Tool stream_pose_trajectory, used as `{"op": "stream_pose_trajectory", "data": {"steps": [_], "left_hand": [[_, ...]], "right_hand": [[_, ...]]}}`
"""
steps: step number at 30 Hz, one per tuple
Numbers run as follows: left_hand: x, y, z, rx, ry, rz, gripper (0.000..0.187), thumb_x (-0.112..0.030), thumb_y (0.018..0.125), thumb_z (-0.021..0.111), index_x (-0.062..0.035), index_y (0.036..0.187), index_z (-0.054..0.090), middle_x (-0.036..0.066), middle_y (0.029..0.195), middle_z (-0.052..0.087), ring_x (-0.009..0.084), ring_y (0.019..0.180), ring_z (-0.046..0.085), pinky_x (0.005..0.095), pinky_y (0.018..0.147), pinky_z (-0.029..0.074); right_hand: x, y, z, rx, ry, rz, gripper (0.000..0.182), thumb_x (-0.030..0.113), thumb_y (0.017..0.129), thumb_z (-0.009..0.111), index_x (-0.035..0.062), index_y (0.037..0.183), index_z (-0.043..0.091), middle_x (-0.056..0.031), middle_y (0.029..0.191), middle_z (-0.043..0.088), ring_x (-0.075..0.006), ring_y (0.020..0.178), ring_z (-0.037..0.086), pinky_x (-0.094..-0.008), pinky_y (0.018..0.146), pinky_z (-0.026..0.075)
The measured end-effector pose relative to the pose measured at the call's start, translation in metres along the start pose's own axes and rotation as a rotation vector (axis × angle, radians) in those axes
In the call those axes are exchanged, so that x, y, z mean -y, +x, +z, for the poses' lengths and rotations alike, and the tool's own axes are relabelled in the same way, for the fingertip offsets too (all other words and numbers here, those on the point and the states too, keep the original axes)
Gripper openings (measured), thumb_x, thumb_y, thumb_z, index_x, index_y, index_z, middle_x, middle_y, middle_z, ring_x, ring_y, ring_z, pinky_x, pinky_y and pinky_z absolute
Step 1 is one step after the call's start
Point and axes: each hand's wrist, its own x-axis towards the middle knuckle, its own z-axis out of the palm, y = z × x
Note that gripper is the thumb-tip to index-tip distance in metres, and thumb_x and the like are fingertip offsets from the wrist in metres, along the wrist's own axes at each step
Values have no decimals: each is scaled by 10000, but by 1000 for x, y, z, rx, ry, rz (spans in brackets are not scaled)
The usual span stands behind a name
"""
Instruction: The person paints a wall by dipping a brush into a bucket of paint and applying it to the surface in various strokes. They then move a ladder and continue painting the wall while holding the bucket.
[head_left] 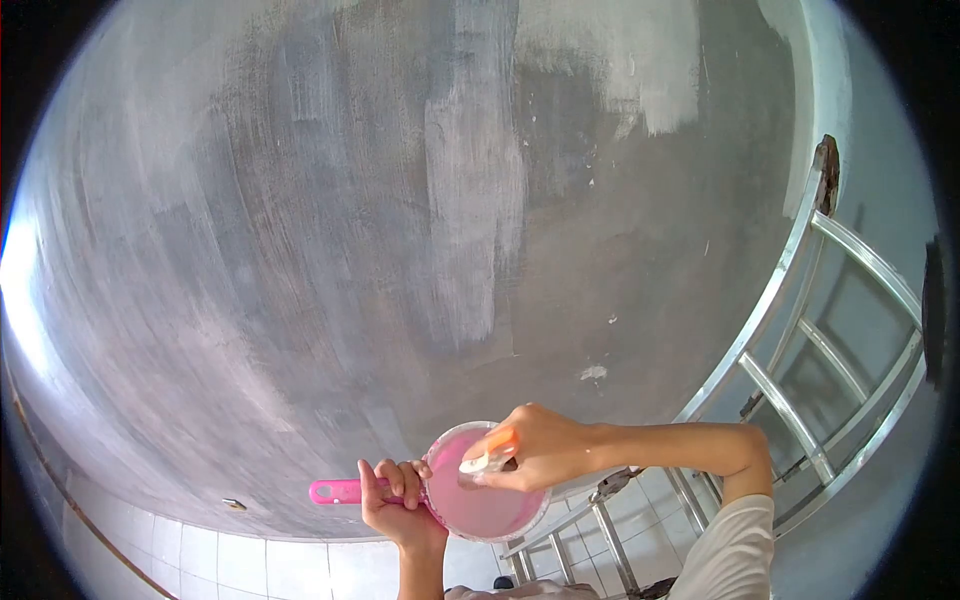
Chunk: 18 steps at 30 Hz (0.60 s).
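A pink dipper (440, 485) holds pale pinkish-white paint (490, 505). Its handle sticks out to the left, and my left hand (405, 508) is closed around it close to the bowl. Over the dipper's mouth, my right hand (548, 448) grips a paintbrush (503, 440) with an orange handle and a whitish lower part. The brush's tip overlaps the paint in this view, and my right fingers cover part of the handle. Ahead of both hands rises a grey wall (370, 300) with uneven pale strokes on it.
To the right an aluminium ladder (765, 385) leans by the corner, its lower rungs reaching near my right arm. White floor tiles (295, 565) run along the wall's foot. A thin brown strip (80, 520) crosses the lower left. A small fitting (234, 504) sits low on the wall.
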Motion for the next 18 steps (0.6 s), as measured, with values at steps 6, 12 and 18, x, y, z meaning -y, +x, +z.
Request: {"op": "stream_pose_trajectory", "data": {"steps": [6,12,18], "left_hand": [[-3,9,-3,-73,-70,18,487,-380,935,387,-118,527,340,1,419,272,188,492,424,274,609,385],[-4,18,-5,-129,-227,31,450,-346,939,405,-138,541,376,-22,417,259,132,428,371,273,582,441],[-4,21,-13,-67,-196,44,451,-362,934,408,-134,544,387,-23,425,259,152,454,391,295,596,427]], "right_hand": [[-24,-18,19,-277,299,-148,308,123,693,735,48,984,669,-102,813,676,-212,645,634,-275,589,513],[-52,-29,-18,-723,-219,-450,346,89,729,685,103,1072,635,-58,936,663,-209,798,632,-314,658,504],[-97,-15,-198,-1017,-627,-419,195,71,740,695,109,931,688,-61,920,679,-194,811,649,-309,676,487]]}}
